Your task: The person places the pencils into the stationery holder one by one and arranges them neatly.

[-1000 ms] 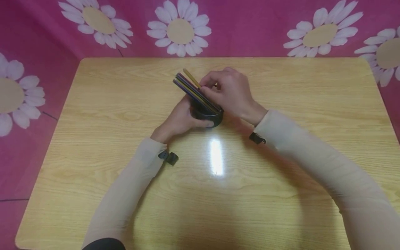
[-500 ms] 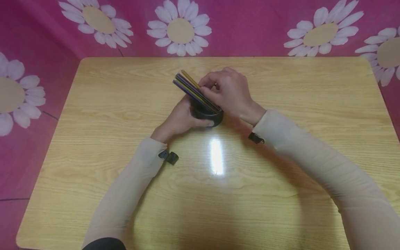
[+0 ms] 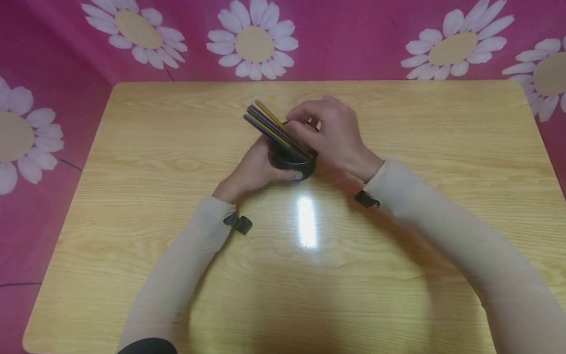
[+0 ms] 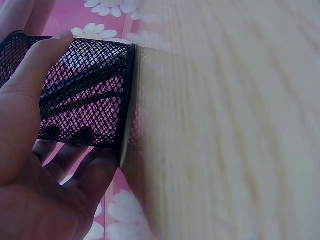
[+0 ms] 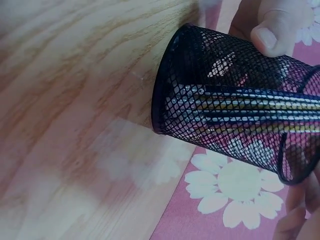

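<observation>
In the head view my left hand (image 3: pixel 254 167) grips a black mesh pen cup (image 3: pixel 305 171), its thumb across the near side. The left wrist view shows the thumb and fingers on either side of the mesh (image 4: pixel 95 75), with the cup's base on the table. Several dark and yellow pencils (image 3: pixel 271 129) lean to the left in the cup; through the mesh in the right wrist view, the pencils (image 5: pixel 250 110) reach toward the base. My right hand (image 3: pixel 329 125) is over the cup's far right rim, fingers loosely bent, fingertips just right of the yellow pencil.
The wooden table (image 3: pixel 376 275) has a bright light reflection (image 3: pixel 306 223) in front of the cup. Behind and to the left hangs a pink cloth (image 3: pixel 345 39) with white daisies. Dark wrist-camera mounts (image 3: pixel 239 223) stick out from the sleeves.
The yellow pencil has dropped lower and now leans alongside the others. My right hand has let go of it and shifted slightly right. The left hand keeps its grip on the cup.
</observation>
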### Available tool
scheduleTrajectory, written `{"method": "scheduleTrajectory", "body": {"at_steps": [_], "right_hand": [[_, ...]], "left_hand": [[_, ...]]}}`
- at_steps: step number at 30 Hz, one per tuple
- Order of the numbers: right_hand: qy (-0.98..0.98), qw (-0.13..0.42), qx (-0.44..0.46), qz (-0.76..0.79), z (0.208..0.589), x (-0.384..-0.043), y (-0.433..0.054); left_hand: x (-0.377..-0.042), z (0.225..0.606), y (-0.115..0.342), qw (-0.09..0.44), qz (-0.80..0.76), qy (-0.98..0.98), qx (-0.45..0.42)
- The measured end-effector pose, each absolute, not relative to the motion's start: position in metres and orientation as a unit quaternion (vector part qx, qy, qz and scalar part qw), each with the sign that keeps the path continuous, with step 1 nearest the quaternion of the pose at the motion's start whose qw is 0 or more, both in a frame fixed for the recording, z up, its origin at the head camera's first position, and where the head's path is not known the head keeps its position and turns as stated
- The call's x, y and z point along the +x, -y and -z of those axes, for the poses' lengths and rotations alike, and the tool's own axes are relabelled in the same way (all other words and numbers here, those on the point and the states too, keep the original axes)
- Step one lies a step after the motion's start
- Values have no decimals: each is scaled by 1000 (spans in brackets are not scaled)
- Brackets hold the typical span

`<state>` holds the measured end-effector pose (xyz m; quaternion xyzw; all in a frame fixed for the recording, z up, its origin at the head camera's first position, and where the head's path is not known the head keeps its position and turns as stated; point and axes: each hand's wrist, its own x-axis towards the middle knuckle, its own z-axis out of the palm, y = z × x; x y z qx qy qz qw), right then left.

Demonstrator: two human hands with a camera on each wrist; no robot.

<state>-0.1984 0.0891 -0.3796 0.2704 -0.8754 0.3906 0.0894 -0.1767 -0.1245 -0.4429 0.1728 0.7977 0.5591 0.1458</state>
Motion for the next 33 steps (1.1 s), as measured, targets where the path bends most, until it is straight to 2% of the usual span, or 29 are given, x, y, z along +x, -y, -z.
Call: {"method": "scheduleTrajectory", "body": {"at_steps": [7, 16, 27, 33], "right_hand": [[848, 120, 248, -453, 386, -188, -106], [813, 125, 204, -530, 397, -173, -128], [812, 58, 110, -570, 414, -161, -156], [808, 32, 99, -580, 422, -158, -170]], "left_hand": [[-176, 442, 125, 150, -561, -797, 166], [-178, 445, 129, 141, -564, -797, 162], [-171, 442, 128, 146, -555, -804, 153], [-170, 445, 129, 144, -557, -802, 163]]}}
